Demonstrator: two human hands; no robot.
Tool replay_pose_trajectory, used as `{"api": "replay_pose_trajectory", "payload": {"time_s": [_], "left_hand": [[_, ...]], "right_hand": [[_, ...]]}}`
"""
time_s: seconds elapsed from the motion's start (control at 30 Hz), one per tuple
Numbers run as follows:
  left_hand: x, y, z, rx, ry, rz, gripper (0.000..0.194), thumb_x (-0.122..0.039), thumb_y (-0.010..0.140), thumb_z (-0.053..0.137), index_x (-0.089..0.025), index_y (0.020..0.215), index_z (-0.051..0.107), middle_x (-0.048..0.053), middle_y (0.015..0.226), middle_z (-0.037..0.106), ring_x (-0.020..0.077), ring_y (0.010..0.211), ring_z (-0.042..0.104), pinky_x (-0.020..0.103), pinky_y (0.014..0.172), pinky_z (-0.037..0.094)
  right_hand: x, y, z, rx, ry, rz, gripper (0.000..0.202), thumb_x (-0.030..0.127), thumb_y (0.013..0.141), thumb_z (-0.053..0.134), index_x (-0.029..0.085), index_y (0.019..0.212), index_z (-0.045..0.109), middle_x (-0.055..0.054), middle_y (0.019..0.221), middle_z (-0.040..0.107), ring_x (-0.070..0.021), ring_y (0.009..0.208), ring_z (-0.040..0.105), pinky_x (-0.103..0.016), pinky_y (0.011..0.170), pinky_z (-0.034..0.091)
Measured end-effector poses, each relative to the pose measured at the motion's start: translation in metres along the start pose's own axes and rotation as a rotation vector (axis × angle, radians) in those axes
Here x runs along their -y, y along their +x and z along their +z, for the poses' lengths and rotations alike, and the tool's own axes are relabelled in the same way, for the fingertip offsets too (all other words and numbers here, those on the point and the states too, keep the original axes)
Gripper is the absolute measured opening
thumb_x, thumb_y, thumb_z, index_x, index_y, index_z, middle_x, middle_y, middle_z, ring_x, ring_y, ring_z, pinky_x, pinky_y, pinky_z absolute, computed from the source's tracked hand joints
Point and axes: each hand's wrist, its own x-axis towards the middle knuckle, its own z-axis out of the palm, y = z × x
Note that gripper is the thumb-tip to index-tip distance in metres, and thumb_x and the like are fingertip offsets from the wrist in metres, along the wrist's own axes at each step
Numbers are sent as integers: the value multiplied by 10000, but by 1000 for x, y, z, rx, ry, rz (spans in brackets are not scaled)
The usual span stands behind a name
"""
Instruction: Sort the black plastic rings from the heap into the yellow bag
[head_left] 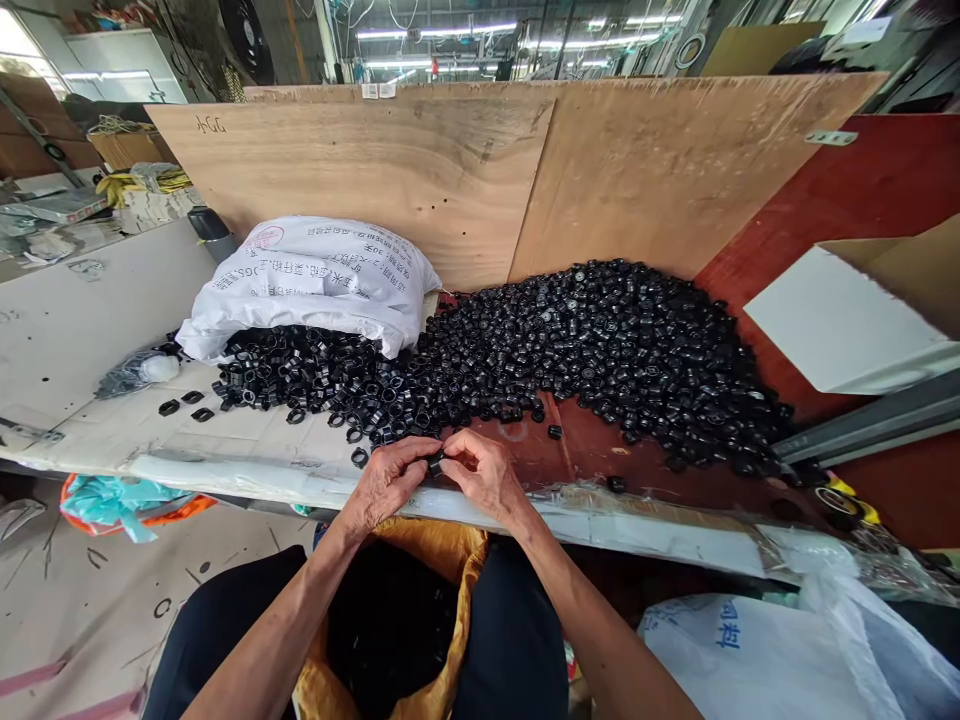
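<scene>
My left hand and my right hand meet at the front edge of the bench, fingers pinched around a small black plastic part. Fingertips cover much of it, so I cannot tell whether it is one piece or two. Just beyond my hands lies a spread of black rings. To the right rises a big heap of small black caps. Between my knees, below the hands, an orange sack stands with its mouth wide, dark pieces inside.
A full white sack rests behind the rings, against a plywood board. At right are a white cardboard box and yellow-handled scissors. A clear plastic bag lies on the left. Plastic wrap covers the bench edge.
</scene>
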Motion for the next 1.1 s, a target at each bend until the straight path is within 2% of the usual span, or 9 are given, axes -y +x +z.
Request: {"api": "replay_pose_trajectory", "payload": {"time_s": [0.1,0.17,0.27,0.37,0.53,0.67,0.77,0.9,1.1], "left_hand": [[2,0,3,-27,22,19,283,-198,987,571,-197,1195,762,91,1213,780,227,1139,733,366,1024,578],[5,2,6,-63,35,34,252,-201,984,582,-202,1150,772,86,1149,788,219,1086,746,354,985,597],[8,5,12,-119,4,6,239,-182,980,562,-201,1094,771,78,1077,760,166,845,764,294,794,639],[10,7,16,-131,-45,-60,295,-134,976,493,-199,1071,764,66,1039,726,117,662,720,253,642,629],[8,6,14,-132,-7,-21,308,-119,950,505,-203,1083,770,67,1027,742,181,908,740,306,806,638],[-1,5,6,-62,-55,-22,325,-133,950,524,-209,1148,769,79,1151,751,211,1061,726,346,934,607],[-7,6,0,-12,-83,-70,269,-204,947,618,-214,1166,773,85,1194,750,239,1135,703,369,998,572],[-4,7,1,-60,-142,-138,223,-253,888,709,-201,1089,791,80,1122,759,223,1037,720,342,920,591],[7,7,14,-135,-343,-261,172,-283,928,629,-192,1013,747,36,956,739,149,737,736,276,714,630]], "right_hand": [[-3,0,2,4,14,26,43,174,838,636,217,834,635,-1,798,656,-152,668,590,-261,619,465],[-4,1,2,-7,19,69,117,156,813,642,216,911,660,2,806,657,-148,658,592,-255,608,477],[-3,2,1,-45,36,117,285,158,810,635,220,1079,707,-31,936,685,-153,716,613,-250,611,506],[-2,3,-1,-6,73,132,236,193,837,635,225,1046,739,-46,992,683,-163,778,636,-255,642,529],[-3,2,0,45,99,205,204,183,831,646,220,1019,717,-8,878,695,-151,690,647,-262,630,518],[-4,3,1,10,49,149,213,188,837,653,224,1035,723,-14,885,705,-170,749,661,-280,674,526],[-2,4,-1,19,28,102,214,178,849,627,219,1038,720,-22,914,719,-170,770,665,-283,697,529],[0,5,-3,19,4,84,225,159,841,610,212,1028,722,-24,910,727,-168,768,673,-280,702,531],[-2,3,0,4,89,147,166,224,846,679,219,1010,708,-26,892,718,-177,740,691,-282,659,562]]}}
